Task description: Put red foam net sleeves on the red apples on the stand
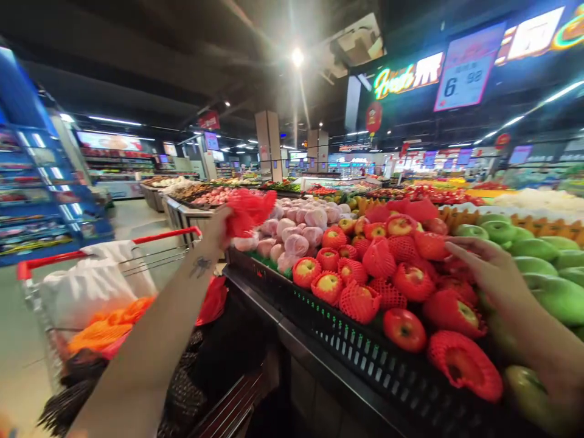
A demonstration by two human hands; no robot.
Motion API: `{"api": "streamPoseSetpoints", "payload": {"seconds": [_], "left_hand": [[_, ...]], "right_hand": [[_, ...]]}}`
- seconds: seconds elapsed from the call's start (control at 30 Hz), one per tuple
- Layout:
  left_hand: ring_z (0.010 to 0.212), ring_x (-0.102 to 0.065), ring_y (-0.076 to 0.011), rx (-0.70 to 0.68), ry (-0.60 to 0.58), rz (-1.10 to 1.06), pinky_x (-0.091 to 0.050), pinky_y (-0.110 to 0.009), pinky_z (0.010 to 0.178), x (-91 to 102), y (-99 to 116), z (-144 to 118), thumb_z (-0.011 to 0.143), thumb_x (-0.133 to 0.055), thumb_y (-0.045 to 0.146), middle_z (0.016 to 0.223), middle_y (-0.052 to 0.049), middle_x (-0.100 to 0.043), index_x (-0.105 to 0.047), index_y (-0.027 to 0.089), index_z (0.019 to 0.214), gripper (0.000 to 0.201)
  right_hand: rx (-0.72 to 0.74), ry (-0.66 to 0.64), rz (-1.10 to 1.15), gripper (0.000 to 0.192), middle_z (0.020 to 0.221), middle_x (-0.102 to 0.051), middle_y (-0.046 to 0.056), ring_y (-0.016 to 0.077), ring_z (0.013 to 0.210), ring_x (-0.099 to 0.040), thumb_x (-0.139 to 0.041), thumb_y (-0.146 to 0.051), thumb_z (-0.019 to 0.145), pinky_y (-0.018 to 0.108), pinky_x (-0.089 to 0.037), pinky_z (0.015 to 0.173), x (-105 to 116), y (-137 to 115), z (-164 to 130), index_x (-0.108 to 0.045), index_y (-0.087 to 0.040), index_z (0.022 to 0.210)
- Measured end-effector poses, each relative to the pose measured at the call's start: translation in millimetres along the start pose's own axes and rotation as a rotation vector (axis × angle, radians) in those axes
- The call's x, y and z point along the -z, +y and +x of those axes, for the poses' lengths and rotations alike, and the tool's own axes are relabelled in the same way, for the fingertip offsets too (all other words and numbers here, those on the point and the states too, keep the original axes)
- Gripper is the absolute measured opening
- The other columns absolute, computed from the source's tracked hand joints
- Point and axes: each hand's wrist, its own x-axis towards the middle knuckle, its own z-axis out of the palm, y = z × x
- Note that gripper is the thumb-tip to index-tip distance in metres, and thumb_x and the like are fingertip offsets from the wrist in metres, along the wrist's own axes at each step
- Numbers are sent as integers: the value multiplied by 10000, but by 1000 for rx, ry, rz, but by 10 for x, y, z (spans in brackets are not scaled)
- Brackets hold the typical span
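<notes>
My left hand (217, 230) is raised over the corner of a black fruit crate (347, 340) and grips a crumpled red foam net (249, 210). My right hand (486, 267) reaches in from the right with fingers spread, palm down, over red apples (404, 328) wrapped in red foam nets. Its fingertips hover just above one netted apple (413, 280); I cannot tell whether they touch it. One bare red apple lies near the crate's front edge. Pink-wrapped fruits (296, 234) are piled behind the apples.
A shopping cart with a red handle (109, 246) stands at my left, holding white and orange bags (103, 316). Green apples (547, 267) fill the display at right. More produce stands, pillars and blue shelving (31, 194) lie beyond, with an aisle at left.
</notes>
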Motion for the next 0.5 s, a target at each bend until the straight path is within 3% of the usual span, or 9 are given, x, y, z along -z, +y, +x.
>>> {"api": "streamPoseSetpoints", "payload": {"seconds": [0.07,0.13,0.2,0.27,0.3,0.37,0.43,0.5], "left_hand": [[933,-696,-249,-31,-107,-21,-588,-370,812,-876,-22,-56,611,-698,444,778,-21,-702,-529,234,711,288],[961,-711,-238,-34,-271,-21,-597,-360,863,-1770,-54,-197,668,-679,320,893,-42,-756,-679,193,833,209],[952,-724,-228,-65,-521,105,-602,-356,878,-2586,-69,-384,782,-612,263,948,-51,-787,-749,177,956,237],[1008,-733,-246,-201,-778,291,-591,-370,955,-3218,-68,-564,819,-630,215,1024,-67,-808,-773,159,1006,241],[1051,-733,-256,-268,-784,350,-575,-375,1004,-3440,-67,-636,844,-631,211,1077,-89,-808,-774,144,1027,241],[1162,-716,-286,-324,-694,445,-535,-390,1090,-3675,-78,-719,879,-648,233,1213,-137,-785,-760,122,1114,283],[1256,-683,-305,-310,-577,492,-502,-395,1145,-3665,-113,-719,888,-675,255,1324,-164,-746,-733,118,1204,350],[1272,-676,-302,-286,-483,510,-497,-388,1151,-3507,-162,-656,878,-697,253,1345,-162,-734,-719,131,1225,368]], "right_hand": [[-8,-36,73,612,888,-733,63,161,684,-658,-921,-629,527,235,-542,537,4,57,31,-741,-218,943],[-13,-116,147,622,1063,-743,89,193,744,-706,-862,-675,652,250,-566,531,11,99,32,-724,-255,1090],[39,-188,167,663,1241,-717,84,212,791,-738,-793,-681,758,281,-603,552,12,118,9,-649,-331,1302],[96,-184,138,657,1204,-726,62,203,761,-733,-794,-660,766,301,-622,566,24,124,-4,-623,-342,1315],[106,-147,122,635,1105,-741,49,194,717,-717,-818,-649,738,302,-620,560,44,127,3,-643,-317,1250],[103,-15,101,582,851,-719,16,173,600,-659,-884,-613,646,286,-587,510,120,143,52,-665,-265,1059],[102,155,63,552,695,-653,-15,154,524,-600,-923,-567,586,263,-535,456,236,177,140,-644,-244,937],[146,274,-22,542,658,-632,-20,157,505,-587,-917,-573,605,260,-505,422,351,226,240,-617,-242,913]]}}
